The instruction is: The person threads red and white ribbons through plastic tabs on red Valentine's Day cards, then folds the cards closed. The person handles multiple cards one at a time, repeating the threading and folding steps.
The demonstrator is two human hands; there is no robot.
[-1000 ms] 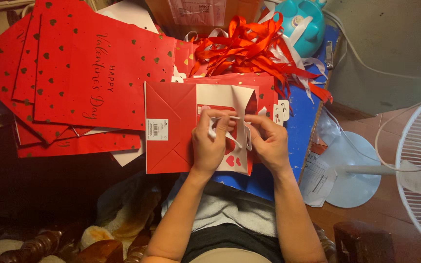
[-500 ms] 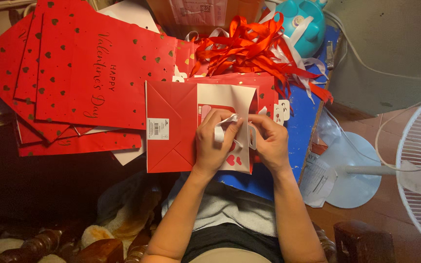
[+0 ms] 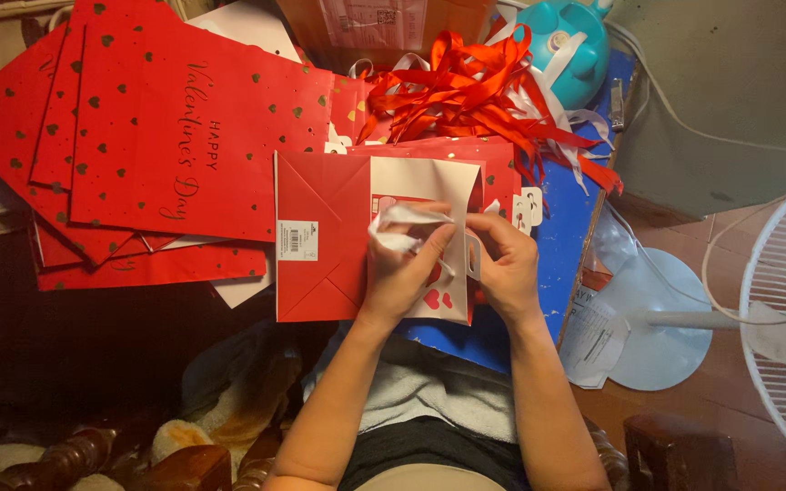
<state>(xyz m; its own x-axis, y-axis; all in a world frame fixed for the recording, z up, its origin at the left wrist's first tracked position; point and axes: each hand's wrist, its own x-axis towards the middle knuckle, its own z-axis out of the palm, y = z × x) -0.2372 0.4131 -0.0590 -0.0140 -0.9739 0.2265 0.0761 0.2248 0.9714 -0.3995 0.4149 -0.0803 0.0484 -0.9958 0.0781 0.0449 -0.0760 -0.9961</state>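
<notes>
A folded red gift bag (image 3: 320,236) lies flat on the blue surface (image 3: 566,245), directly under both hands; the left hand (image 3: 402,273) pinches a white ribbon (image 3: 407,218) at the bag's open end, and the right hand (image 3: 507,264) presses its fingers together on the same end. To the left is a pile of flat red bags (image 3: 156,136) with hearts. Behind the hands lies a heap of red ribbons (image 3: 475,86), with a teal container (image 3: 566,45) just beside it.

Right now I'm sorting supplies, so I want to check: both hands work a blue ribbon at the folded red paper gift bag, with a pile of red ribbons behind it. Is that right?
Not quite: the ribbon is white, not blue. The head view shows the left hand and right hand working a white ribbon at the folded red paper gift bag, with the pile of red ribbons behind it.
</notes>
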